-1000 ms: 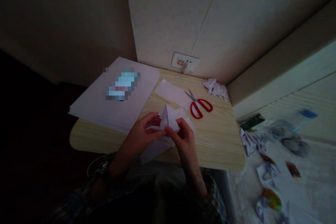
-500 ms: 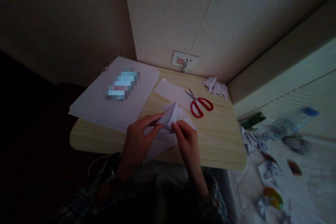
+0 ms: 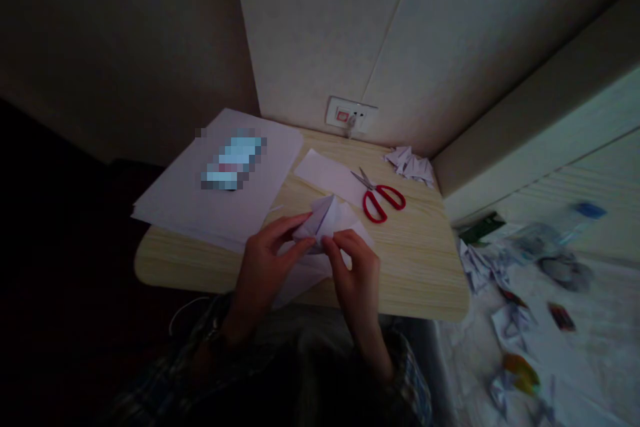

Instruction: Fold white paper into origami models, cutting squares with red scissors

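Note:
Both my hands grip a piece of folded white paper point(image 3: 320, 221) above the front of the small wooden table. My left hand point(image 3: 265, 257) pinches its left side between thumb and fingers. On its lower right edge, the thumb and forefinger of my right hand point(image 3: 356, 263) are pressed together. More white paper point(image 3: 303, 277) lies under the hands, partly hidden by them. Just beyond my right hand, red-handled scissors point(image 3: 377, 197) lie with blades slightly apart, partly over a white paper strip point(image 3: 325, 173).
A stack of white sheets point(image 3: 200, 213) with a phone point(image 3: 234, 160) on top covers the table's left side. Folded paper pieces point(image 3: 410, 165) sit at the back right corner. The wall socket point(image 3: 351, 115) holds a plug. Right of the table are a bottle point(image 3: 555, 233) and more folded paper point(image 3: 480, 267).
My right thumb and forefinger have shifted slightly left along the paper's lower edge, and the right hand has turned a little. My left hand keeps its hold.

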The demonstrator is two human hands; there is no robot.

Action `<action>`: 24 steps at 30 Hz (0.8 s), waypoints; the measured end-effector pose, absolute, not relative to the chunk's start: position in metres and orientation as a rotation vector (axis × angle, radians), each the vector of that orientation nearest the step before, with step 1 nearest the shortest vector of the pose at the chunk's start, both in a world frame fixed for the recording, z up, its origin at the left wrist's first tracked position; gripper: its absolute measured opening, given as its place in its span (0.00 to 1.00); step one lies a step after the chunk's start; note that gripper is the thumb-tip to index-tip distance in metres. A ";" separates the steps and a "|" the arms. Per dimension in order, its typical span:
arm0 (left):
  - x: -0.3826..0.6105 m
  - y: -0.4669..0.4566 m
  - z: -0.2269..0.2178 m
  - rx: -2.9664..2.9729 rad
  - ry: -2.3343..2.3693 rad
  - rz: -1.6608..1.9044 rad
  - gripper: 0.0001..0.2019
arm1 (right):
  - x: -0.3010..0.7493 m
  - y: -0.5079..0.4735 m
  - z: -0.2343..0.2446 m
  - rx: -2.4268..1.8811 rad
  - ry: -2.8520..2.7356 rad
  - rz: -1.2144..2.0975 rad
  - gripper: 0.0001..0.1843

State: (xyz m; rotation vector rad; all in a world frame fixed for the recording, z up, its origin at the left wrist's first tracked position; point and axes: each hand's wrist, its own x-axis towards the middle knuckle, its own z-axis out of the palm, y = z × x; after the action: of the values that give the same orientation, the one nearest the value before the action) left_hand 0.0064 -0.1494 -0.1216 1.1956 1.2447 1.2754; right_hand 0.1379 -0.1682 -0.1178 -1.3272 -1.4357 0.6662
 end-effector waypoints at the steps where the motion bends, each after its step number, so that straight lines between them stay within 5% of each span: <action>1: 0.008 -0.150 -0.121 1.137 1.224 1.275 0.16 | 0.137 -0.169 -0.118 -1.323 -1.422 0.666 0.12; 9: 0.016 -0.149 -0.118 0.840 1.180 1.260 0.18 | 0.132 -0.170 -0.126 -1.332 -1.103 0.849 0.04; 24: 0.015 -0.149 -0.117 1.005 1.237 1.195 0.11 | 0.140 -0.167 -0.126 -1.322 -1.089 1.048 0.07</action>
State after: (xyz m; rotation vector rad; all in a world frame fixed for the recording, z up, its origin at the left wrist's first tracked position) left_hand 0.0153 -0.1490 -0.1169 1.0045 1.2371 1.1951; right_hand 0.1396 -0.1670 -0.1264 -1.3225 -1.0888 1.0480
